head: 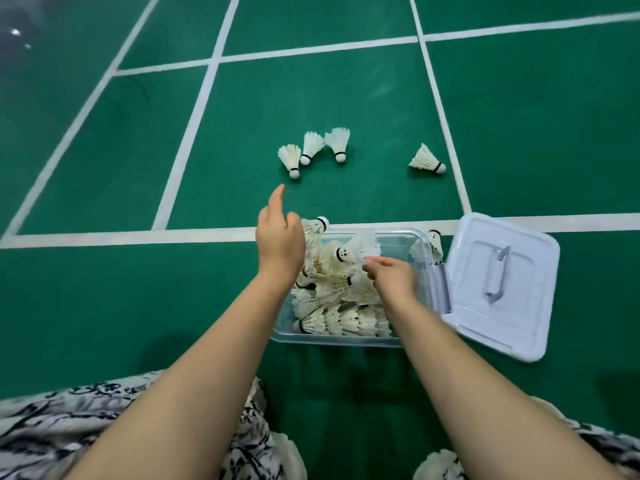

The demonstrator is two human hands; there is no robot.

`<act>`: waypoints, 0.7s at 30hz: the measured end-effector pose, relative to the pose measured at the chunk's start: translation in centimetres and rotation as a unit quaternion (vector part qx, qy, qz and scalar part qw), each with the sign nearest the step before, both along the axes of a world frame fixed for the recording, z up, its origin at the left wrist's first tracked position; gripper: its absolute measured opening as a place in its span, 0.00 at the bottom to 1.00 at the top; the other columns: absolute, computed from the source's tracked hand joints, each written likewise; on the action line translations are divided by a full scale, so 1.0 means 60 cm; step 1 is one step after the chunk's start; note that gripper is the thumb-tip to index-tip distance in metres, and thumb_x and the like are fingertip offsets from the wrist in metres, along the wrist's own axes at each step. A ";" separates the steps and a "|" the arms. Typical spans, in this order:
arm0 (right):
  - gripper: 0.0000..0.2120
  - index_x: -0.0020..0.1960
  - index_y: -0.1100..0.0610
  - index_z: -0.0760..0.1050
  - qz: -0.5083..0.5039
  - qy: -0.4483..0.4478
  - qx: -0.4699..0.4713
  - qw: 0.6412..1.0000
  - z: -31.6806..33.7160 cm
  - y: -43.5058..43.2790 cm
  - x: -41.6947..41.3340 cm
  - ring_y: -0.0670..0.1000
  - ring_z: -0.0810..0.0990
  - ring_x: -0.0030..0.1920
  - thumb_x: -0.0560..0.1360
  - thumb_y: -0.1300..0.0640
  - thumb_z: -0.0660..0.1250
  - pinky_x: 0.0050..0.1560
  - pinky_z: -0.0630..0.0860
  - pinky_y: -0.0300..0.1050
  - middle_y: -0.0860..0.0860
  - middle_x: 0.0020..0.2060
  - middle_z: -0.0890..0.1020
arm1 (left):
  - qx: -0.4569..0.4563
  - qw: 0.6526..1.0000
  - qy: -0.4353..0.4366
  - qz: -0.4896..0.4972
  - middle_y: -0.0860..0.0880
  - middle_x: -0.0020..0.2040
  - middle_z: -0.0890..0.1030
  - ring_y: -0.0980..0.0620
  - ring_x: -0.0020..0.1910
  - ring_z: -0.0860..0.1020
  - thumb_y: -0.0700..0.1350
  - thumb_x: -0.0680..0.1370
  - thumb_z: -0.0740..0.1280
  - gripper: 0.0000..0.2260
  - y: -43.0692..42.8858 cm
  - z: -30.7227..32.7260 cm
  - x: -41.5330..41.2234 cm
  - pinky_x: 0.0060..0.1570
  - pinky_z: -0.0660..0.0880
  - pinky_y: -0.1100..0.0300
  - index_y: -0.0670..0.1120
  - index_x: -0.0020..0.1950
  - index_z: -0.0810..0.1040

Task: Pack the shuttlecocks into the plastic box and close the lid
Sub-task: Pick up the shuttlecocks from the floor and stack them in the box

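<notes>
From the head camera, the left hand (280, 242) reaches forward over the clear plastic box (420, 271), fingers loosely spread and empty. Beyond it, three shuttlecocks (313, 147) lie clustered on the green floor (104, 150), a fourth shuttlecock (426, 160) further right. The right hand (393, 276) pinches a blurred shuttlecock (360, 249) above the heaped box. Just right of that hand lies the lid (519, 327).

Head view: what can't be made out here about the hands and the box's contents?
- Left hand: seen from the back, so whether it holds anything is hidden.
- Right hand: the shuttlecock at its fingers is motion-blurred; grip unclear.
- Plastic box: both forearms cover part of the pile, so no count.
</notes>
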State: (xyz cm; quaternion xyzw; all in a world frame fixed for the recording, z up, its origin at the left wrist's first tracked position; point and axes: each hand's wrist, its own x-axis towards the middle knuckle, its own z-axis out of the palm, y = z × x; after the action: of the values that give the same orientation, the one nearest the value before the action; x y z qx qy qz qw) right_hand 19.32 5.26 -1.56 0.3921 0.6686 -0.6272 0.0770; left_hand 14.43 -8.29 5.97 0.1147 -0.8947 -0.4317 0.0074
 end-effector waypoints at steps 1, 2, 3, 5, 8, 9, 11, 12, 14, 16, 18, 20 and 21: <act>0.08 0.52 0.57 0.81 0.020 -0.011 0.013 1.000 -0.008 -0.003 -0.001 0.50 0.80 0.48 0.76 0.59 0.66 0.52 0.76 0.45 0.52 0.49 0.84 | 0.002 1.000 -0.001 0.006 0.43 0.68 0.69 0.48 0.66 0.68 0.37 0.79 0.51 0.23 -0.002 -0.003 -0.002 0.61 0.62 0.59 0.49 0.74 0.61; 0.08 0.52 0.56 0.82 0.054 -0.022 0.047 0.997 -0.016 -0.006 -0.002 0.51 0.81 0.49 0.76 0.58 0.66 0.52 0.76 0.45 0.52 0.50 0.84 | 0.006 1.000 -0.005 0.009 0.43 0.67 0.70 0.48 0.65 0.69 0.37 0.79 0.51 0.23 -0.004 -0.007 -0.004 0.62 0.63 0.59 0.49 0.73 0.62; 0.09 0.52 0.55 0.82 0.090 -0.033 0.088 0.991 -0.024 -0.008 -0.003 0.53 0.81 0.49 0.76 0.57 0.65 0.51 0.77 0.45 0.51 0.50 0.84 | 0.015 1.000 -0.010 0.009 0.43 0.66 0.71 0.47 0.64 0.70 0.37 0.79 0.51 0.22 -0.007 -0.013 -0.006 0.63 0.65 0.57 0.49 0.73 0.63; 0.10 0.54 0.52 0.81 0.144 -0.045 0.158 0.976 -0.030 -0.012 -0.003 0.53 0.80 0.45 0.77 0.55 0.63 0.43 0.75 0.44 0.51 0.50 0.84 | 0.030 0.999 -0.022 0.003 0.43 0.64 0.72 0.46 0.62 0.72 0.37 0.79 0.51 0.21 -0.009 -0.025 -0.006 0.65 0.68 0.50 0.47 0.71 0.65; 0.12 0.59 0.50 0.77 0.173 -0.053 0.216 0.959 -0.037 -0.013 -0.007 0.53 0.77 0.39 0.78 0.54 0.59 0.32 0.67 0.41 0.53 0.49 0.83 | 0.024 0.999 -0.047 -0.008 0.43 0.63 0.74 0.47 0.61 0.72 0.37 0.79 0.51 0.20 0.000 -0.038 0.001 0.64 0.68 0.53 0.46 0.69 0.68; 0.13 0.61 0.50 0.75 0.178 -0.056 0.228 0.956 -0.039 -0.014 -0.007 0.53 0.77 0.39 0.79 0.55 0.58 0.30 0.65 0.41 0.53 0.48 0.83 | 0.025 0.998 -0.054 -0.011 0.44 0.63 0.74 0.47 0.61 0.72 0.37 0.79 0.52 0.20 0.005 -0.042 0.003 0.63 0.68 0.54 0.46 0.69 0.69; 0.16 0.65 0.51 0.71 0.174 -0.045 0.232 0.956 -0.040 -0.015 -0.008 0.53 0.77 0.39 0.80 0.59 0.55 0.29 0.66 0.41 0.54 0.49 0.82 | 0.038 0.997 -0.062 -0.016 0.44 0.61 0.74 0.46 0.59 0.74 0.37 0.78 0.52 0.20 0.014 -0.048 0.006 0.63 0.69 0.51 0.47 0.68 0.70; 0.17 0.66 0.51 0.69 0.166 -0.032 0.229 0.959 -0.038 -0.015 -0.007 0.53 0.77 0.42 0.79 0.61 0.54 0.32 0.68 0.42 0.54 0.52 0.81 | 0.048 0.997 -0.063 -0.017 0.44 0.61 0.75 0.45 0.59 0.75 0.37 0.78 0.52 0.19 0.019 -0.051 0.006 0.62 0.70 0.48 0.47 0.67 0.70; 0.20 0.66 0.53 0.69 0.145 -0.007 0.226 0.963 -0.030 -0.012 -0.004 0.52 0.75 0.49 0.77 0.65 0.54 0.44 0.71 0.43 0.53 0.57 0.77 | 0.059 0.996 -0.065 -0.015 0.45 0.59 0.75 0.44 0.58 0.75 0.38 0.77 0.53 0.19 0.027 -0.052 0.001 0.61 0.70 0.46 0.47 0.66 0.71; 0.20 0.65 0.53 0.68 0.122 0.015 0.223 0.967 -0.024 -0.006 0.001 0.52 0.73 0.55 0.75 0.65 0.56 0.51 0.69 0.44 0.53 0.60 0.73 | 0.066 0.995 -0.068 -0.011 0.44 0.58 0.76 0.44 0.57 0.76 0.38 0.76 0.54 0.18 0.035 -0.050 -0.002 0.61 0.71 0.47 0.46 0.64 0.71; 0.20 0.64 0.54 0.68 0.112 0.040 0.224 0.967 -0.018 -0.003 0.007 0.51 0.73 0.55 0.73 0.65 0.58 0.51 0.69 0.44 0.52 0.60 0.72 | 0.079 0.994 -0.075 -0.007 0.44 0.57 0.76 0.43 0.57 0.76 0.38 0.76 0.54 0.17 0.043 -0.049 -0.002 0.60 0.71 0.47 0.46 0.63 0.71; 0.20 0.64 0.53 0.68 0.123 0.065 0.220 0.966 -0.013 -0.004 0.011 0.51 0.73 0.52 0.73 0.64 0.59 0.51 0.71 0.45 0.51 0.59 0.72 | 0.098 0.991 -0.090 -0.005 0.44 0.55 0.77 0.42 0.56 0.76 0.38 0.76 0.54 0.16 0.050 -0.052 0.002 0.60 0.71 0.46 0.46 0.61 0.72; 0.20 0.63 0.52 0.68 0.133 0.077 0.213 0.965 -0.010 -0.006 0.014 0.50 0.73 0.50 0.72 0.63 0.60 0.51 0.72 0.47 0.50 0.57 0.72 | 0.110 0.989 -0.102 -0.005 0.45 0.54 0.77 0.42 0.56 0.76 0.38 0.76 0.54 0.15 0.053 -0.054 0.006 0.60 0.72 0.45 0.46 0.61 0.72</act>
State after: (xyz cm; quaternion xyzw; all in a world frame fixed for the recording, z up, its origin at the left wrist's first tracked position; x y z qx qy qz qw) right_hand 20.14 4.90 -2.17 0.2571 0.8367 -0.4831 0.0231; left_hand 14.82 -5.13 2.72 0.1535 -0.8386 -0.5131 -0.0993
